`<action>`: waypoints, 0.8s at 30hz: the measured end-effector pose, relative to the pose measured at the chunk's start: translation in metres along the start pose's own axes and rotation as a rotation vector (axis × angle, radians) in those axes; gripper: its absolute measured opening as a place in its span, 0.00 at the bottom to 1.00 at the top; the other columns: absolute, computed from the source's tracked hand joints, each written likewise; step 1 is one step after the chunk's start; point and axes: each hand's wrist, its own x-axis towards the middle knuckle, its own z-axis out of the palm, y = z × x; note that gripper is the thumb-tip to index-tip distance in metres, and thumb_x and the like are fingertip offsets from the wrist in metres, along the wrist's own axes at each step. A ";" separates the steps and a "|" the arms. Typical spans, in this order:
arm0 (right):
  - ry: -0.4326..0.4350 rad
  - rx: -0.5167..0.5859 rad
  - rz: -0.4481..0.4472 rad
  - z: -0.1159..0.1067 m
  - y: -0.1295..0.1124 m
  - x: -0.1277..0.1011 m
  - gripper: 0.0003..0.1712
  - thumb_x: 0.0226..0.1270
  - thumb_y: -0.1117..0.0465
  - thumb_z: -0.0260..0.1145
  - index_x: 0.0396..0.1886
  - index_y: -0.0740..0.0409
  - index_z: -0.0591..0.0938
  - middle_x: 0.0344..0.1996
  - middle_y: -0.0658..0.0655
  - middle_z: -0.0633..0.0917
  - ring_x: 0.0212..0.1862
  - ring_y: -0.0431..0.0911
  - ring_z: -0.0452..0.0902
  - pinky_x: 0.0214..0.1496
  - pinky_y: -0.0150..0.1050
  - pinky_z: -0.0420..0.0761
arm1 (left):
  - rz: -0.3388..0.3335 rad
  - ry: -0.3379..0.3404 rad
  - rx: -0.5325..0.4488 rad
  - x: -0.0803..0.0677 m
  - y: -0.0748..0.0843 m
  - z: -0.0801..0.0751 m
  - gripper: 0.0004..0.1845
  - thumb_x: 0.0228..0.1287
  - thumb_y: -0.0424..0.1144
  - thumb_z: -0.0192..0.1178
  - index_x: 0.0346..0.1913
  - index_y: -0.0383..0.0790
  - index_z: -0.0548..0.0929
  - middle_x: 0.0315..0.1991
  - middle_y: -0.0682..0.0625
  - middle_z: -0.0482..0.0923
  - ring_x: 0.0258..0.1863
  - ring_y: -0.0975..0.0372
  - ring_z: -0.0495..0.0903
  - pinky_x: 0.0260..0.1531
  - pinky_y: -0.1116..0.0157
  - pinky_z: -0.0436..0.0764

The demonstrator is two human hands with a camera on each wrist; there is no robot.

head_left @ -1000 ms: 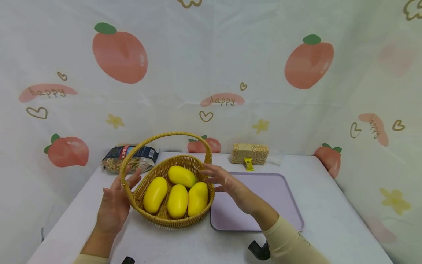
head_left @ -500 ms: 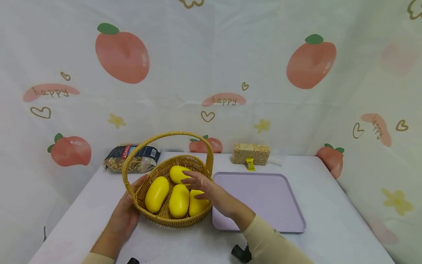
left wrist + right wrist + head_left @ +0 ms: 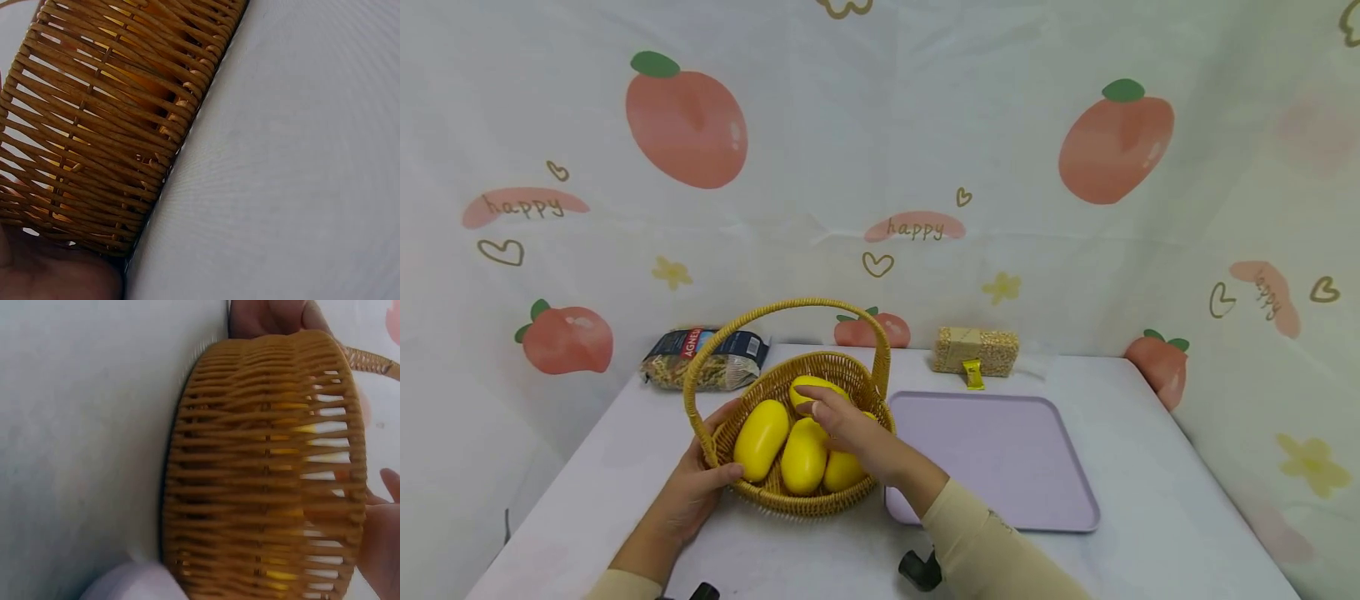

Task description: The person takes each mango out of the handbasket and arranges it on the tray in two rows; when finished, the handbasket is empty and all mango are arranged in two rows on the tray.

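From afar I see the left hand [image 3: 688, 493] gripping the wicker basket [image 3: 793, 505], the right hand [image 3: 857, 432], fingers outstretched, above yellow mangoes [image 3: 762, 440]

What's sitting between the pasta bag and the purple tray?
In the head view, the wicker basket of yellow fruits stands between them, the left hand gripping its side.

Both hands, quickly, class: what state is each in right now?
Left hand: holding the wicker basket by its side.
Right hand: open over the yellow fruits; contact can't be told.
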 end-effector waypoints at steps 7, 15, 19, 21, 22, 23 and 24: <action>-0.022 -0.283 0.031 0.011 0.002 0.011 0.42 0.60 0.34 0.62 0.72 0.31 0.58 0.66 0.45 0.67 0.67 0.44 0.61 0.65 0.52 0.62 | -0.025 0.018 0.000 0.001 0.002 0.001 0.44 0.61 0.24 0.59 0.75 0.56 0.52 0.74 0.52 0.46 0.69 0.55 0.51 0.59 0.70 0.64; -0.153 -0.690 -0.012 0.013 0.009 0.020 0.45 0.58 0.46 0.70 0.73 0.38 0.61 0.67 0.41 0.63 0.67 0.37 0.56 0.67 0.42 0.59 | -0.006 -0.004 0.033 -0.001 0.000 0.001 0.44 0.62 0.25 0.58 0.76 0.56 0.51 0.74 0.50 0.44 0.69 0.54 0.52 0.59 0.71 0.64; -0.203 -0.882 -0.042 0.015 0.013 0.024 0.42 0.58 0.55 0.72 0.71 0.40 0.64 0.66 0.41 0.66 0.67 0.38 0.56 0.67 0.38 0.57 | -0.006 -0.003 0.034 -0.001 0.001 0.001 0.44 0.62 0.25 0.58 0.76 0.56 0.51 0.74 0.50 0.44 0.69 0.55 0.51 0.59 0.71 0.64; -0.217 -0.987 -0.040 0.016 0.017 0.026 0.41 0.58 0.54 0.72 0.71 0.38 0.65 0.66 0.42 0.65 0.67 0.39 0.56 0.67 0.38 0.57 | -0.004 -0.007 0.030 -0.001 0.001 0.000 0.44 0.62 0.25 0.58 0.76 0.56 0.51 0.75 0.50 0.44 0.69 0.55 0.51 0.59 0.71 0.64; -0.220 -1.037 -0.035 0.017 0.018 0.026 0.40 0.59 0.54 0.71 0.70 0.37 0.66 0.67 0.43 0.65 0.67 0.41 0.56 0.68 0.38 0.57 | -0.003 -0.009 0.028 -0.001 0.001 0.000 0.44 0.62 0.24 0.57 0.76 0.56 0.51 0.75 0.50 0.44 0.69 0.55 0.51 0.59 0.71 0.64; -0.219 -1.084 -0.029 0.017 0.019 0.027 0.39 0.59 0.54 0.71 0.69 0.35 0.66 0.67 0.43 0.64 0.67 0.42 0.56 0.68 0.39 0.57 | 0.000 -0.012 0.025 -0.002 0.001 0.000 0.44 0.62 0.24 0.57 0.76 0.56 0.50 0.75 0.49 0.43 0.69 0.54 0.51 0.59 0.71 0.64; -0.218 -1.124 -0.026 0.018 0.020 0.027 0.39 0.59 0.54 0.71 0.69 0.34 0.67 0.67 0.44 0.64 0.67 0.43 0.56 0.68 0.39 0.58 | 0.002 -0.015 0.023 -0.002 0.001 0.000 0.44 0.62 0.24 0.57 0.76 0.55 0.50 0.75 0.49 0.43 0.69 0.54 0.51 0.59 0.71 0.64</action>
